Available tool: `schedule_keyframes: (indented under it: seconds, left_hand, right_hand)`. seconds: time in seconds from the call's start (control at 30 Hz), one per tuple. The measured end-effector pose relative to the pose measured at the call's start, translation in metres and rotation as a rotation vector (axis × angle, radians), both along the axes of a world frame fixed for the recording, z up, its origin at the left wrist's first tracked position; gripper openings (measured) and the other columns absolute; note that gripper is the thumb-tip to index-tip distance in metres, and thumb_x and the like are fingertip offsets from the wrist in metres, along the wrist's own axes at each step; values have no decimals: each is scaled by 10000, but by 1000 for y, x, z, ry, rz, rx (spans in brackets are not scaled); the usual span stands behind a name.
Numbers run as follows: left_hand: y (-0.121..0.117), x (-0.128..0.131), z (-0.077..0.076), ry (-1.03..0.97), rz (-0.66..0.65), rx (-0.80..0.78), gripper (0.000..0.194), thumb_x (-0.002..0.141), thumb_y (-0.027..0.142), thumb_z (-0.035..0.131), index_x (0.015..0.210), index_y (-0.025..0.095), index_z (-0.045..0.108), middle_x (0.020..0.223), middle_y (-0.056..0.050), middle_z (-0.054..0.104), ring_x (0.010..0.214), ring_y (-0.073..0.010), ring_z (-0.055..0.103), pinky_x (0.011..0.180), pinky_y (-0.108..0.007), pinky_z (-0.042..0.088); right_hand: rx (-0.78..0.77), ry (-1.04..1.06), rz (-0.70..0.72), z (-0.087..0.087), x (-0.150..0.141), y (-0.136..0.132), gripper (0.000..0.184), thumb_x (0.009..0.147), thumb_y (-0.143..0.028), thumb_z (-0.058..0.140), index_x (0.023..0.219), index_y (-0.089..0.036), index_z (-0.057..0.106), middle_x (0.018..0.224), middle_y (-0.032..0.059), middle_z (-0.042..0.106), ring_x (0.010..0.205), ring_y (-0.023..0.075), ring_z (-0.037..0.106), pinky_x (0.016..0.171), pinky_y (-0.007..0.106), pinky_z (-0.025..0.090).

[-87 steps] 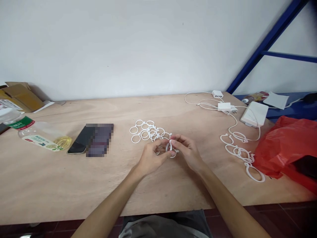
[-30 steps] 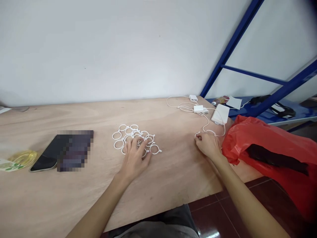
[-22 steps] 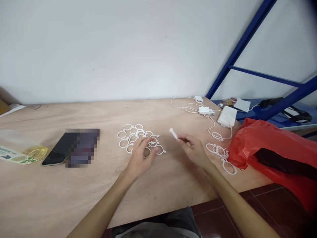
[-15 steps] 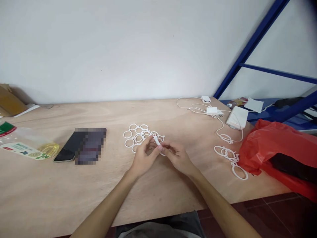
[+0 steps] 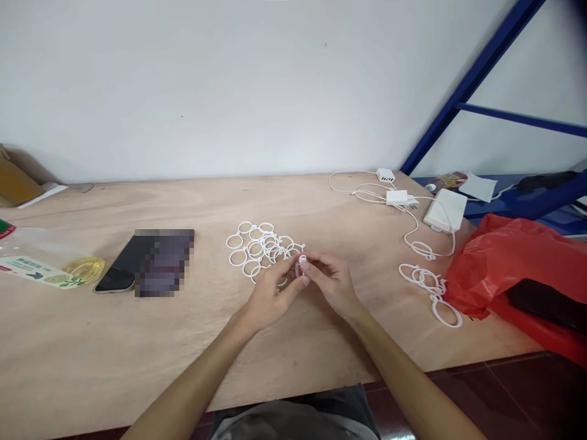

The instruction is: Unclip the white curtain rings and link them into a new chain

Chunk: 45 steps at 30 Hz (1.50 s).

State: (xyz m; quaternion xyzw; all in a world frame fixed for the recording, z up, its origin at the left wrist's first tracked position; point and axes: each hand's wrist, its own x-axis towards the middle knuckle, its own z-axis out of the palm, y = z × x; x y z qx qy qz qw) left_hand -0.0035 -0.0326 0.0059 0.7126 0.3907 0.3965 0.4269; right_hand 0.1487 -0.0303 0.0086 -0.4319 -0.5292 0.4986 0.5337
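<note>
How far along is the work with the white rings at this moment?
Apparently done: a joined cluster of white rings lies mid-table. In hand: the left hand and right hand together pinch one white ring at that cluster's near edge. Apparently left: a smaller pile of loose rings lies to the right, by the red bag. Whether the cluster's rings are truly linked is not clear.

Both forearms are bare to the frame edge; no sleeves, watch or rings seen. Grey trousers (image 5: 298,421) cover the lap.
</note>
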Motion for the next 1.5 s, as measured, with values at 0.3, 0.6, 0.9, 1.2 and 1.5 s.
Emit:
schedule_keyframes:
  seconds: [0.3,0.6,0.9,1.2,1.5]
  left_hand:
    - [-4,2,5,150,20,139,219,899,340,505,969,169,622,729,-5,582,687,-138,507,650,-265,422]
    - [-5,3,2,180,-23,171,203,929,306,434,958,163,575,723,-5,558,658,-137,494,627,-264,419]
    - [1,-5,-8,417,127,381,408,870,297,538,1269,212,544,1124,-105,597,1012,-249,548,882,-418,468]
    - [1,-5,-18,646,237,429,533,854,267,549,1375,258,436,1191,-113,509,1081,-298,458,892,-485,454]
    - [1,-5,-13,535,246,450,392,885,284,517,1274,233,521,1177,-111,505,1033,-266,491,903,-459,440]
  right_hand:
    - [11,-5,31,2,3,0,197,773,-392,681,752,-199,714,703,6,650,675,151,594,669,290,500]
    - [60,-40,25,6,3,-2,185,800,-353,650,714,-194,691,698,8,634,664,150,585,659,284,490]
    - [148,-406,-246,-3,27,-2,245,804,-364,622,919,-180,737,802,59,710,704,178,611,674,310,498]
    - [-345,-1481,-555,21,131,-26,366,833,-382,480,1058,-205,709,890,149,729,838,320,676,692,388,470]
    - [-480,-1654,-397,26,130,-16,324,854,-274,411,947,-211,714,949,169,711,897,341,675,675,392,466]
